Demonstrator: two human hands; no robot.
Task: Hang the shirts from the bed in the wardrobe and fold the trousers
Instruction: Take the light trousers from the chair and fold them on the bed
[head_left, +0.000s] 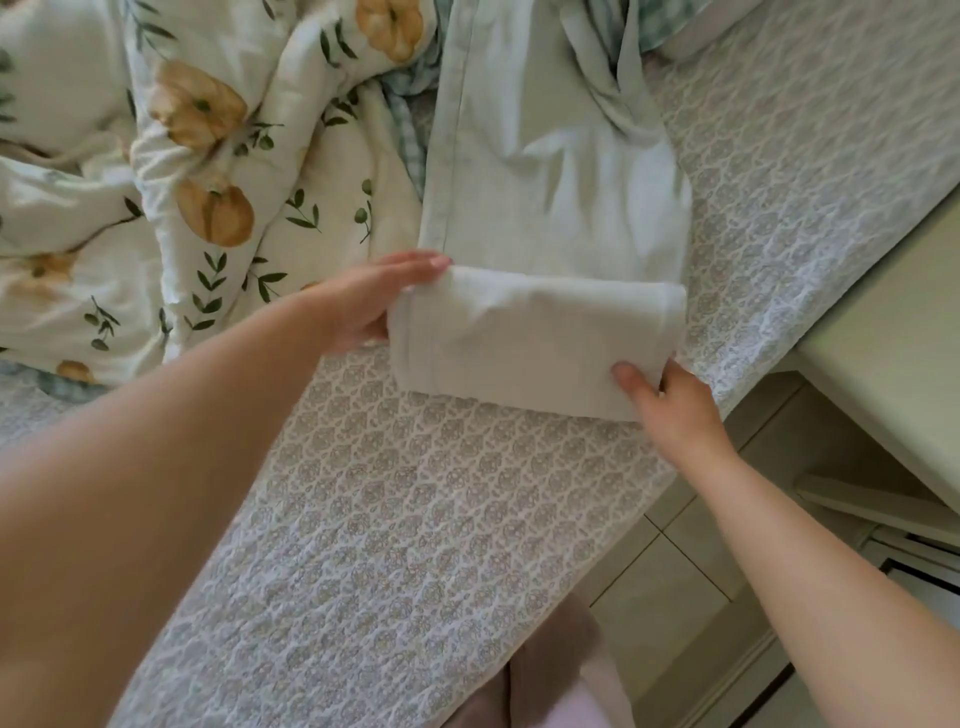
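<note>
Pale green trousers (550, 171) lie lengthwise on the bed, their near end turned over into a thick fold (530, 338). My left hand (374, 301) grips the fold's left edge, fingers over the top and thumb underneath. My right hand (670, 405) pinches the fold's near right corner, thumb on top of the cloth. The trousers' far end runs out of the top of the frame.
A rumpled floral duvet (208, 156) covers the left of the bed, and checked cloth (410, 114) shows beside the trousers. The patterned quilted bedspread (415, 519) stretches toward me. A pale bedside unit (893, 364) stands close on the right over tiled floor (675, 587).
</note>
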